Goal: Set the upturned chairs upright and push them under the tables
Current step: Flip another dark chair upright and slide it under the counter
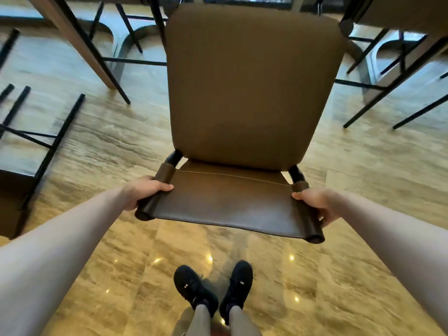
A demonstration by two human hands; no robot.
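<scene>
Head view: chair upright, seat stretching far from the backrest.
Hands: left hand and right hand clamped on backrest ends — equally near.
Table: far left.

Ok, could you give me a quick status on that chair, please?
Left hand and right hand grip backrest. Chair upright, facing table. Path looks open.

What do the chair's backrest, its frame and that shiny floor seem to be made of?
The backrest looks like dark brown leather or a leather-like sheet: smooth, with a stitched seam. The frame, where it shows, looks like black-painted metal tube. The floor looks like polished stone or stone-look tile: veined, glossy, mirroring lights.
</scene>
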